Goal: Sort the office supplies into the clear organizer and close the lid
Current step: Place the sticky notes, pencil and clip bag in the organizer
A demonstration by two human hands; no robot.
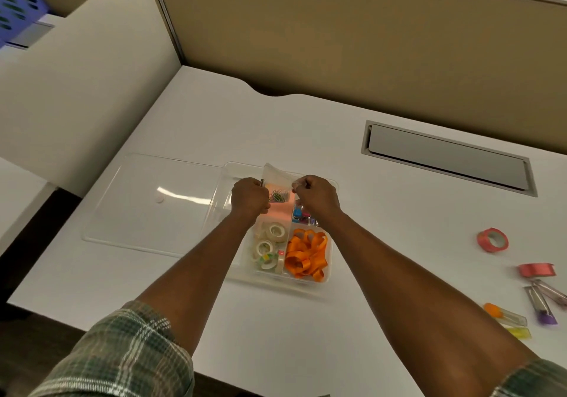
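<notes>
Both hands up over the clear organizer (277, 277): left hand (249, 196) and right hand (317, 195) each pinched on an edge of a small plastic bag (277, 173) of paper clips (278, 196). Light, limp, slippery film, likely; best held by the corners.

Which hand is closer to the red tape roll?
Right. The right hand is over the organizer, far left of the red tape roll; the left hand is farther left.
</notes>
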